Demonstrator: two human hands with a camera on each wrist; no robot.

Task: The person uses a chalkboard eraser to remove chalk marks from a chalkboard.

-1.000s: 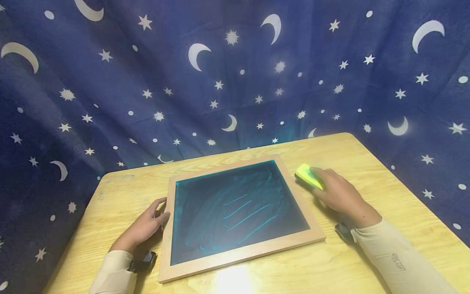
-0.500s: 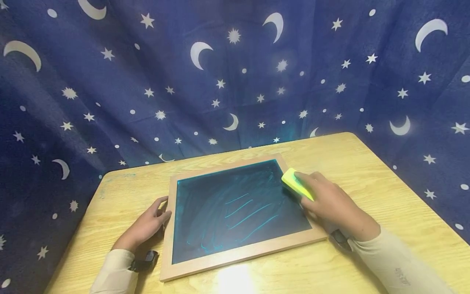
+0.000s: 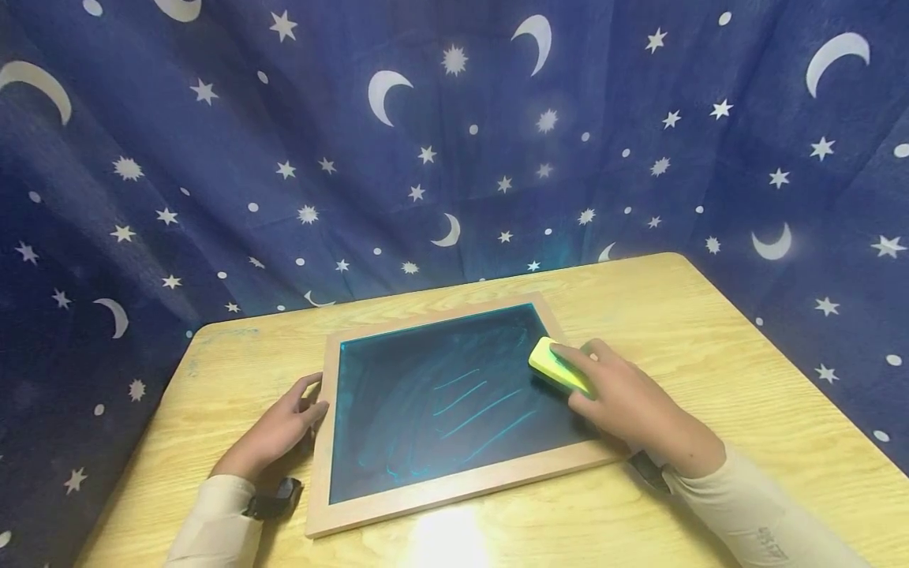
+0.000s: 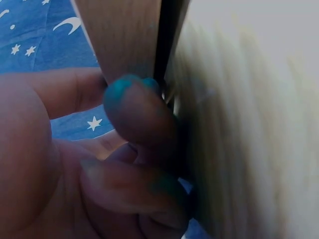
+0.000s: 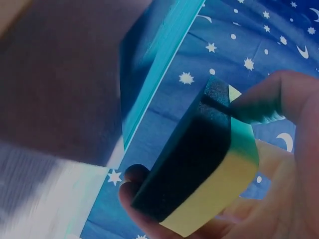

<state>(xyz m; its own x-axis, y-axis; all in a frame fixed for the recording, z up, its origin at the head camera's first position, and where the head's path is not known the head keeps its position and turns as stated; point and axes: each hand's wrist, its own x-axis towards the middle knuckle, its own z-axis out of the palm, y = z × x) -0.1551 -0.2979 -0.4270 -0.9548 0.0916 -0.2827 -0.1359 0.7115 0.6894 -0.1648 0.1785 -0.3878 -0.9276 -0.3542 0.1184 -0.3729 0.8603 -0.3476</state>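
Note:
A wood-framed chalkboard [image 3: 398, 394] lies on the table, with several blue chalk strokes and smears on its dark face. At its left edge my left hand [image 3: 273, 434] holds the frame; in the left wrist view the thumb [image 4: 75, 89] and curled fingers [image 4: 144, 114], stained blue, meet at the wooden frame [image 4: 127, 40]. My right hand [image 3: 632, 402] grips a yellow chalkboard eraser [image 3: 557, 367] over the board's right part. The right wrist view shows the eraser's dark felt face [image 5: 187, 154], held between thumb and fingers. Whether the felt touches the board I cannot tell.
The light wooden table [image 3: 625, 300] extends around the board, and blue chalk marks its back left corner. A dark blue curtain [image 3: 298, 118] with moons and stars hangs behind it. Each wrist wears a black camera [image 3: 277, 501].
My right hand has carried the eraser leftward, from beside the board to above its right part. The left hand stays at the left edge. The view has shifted slightly.

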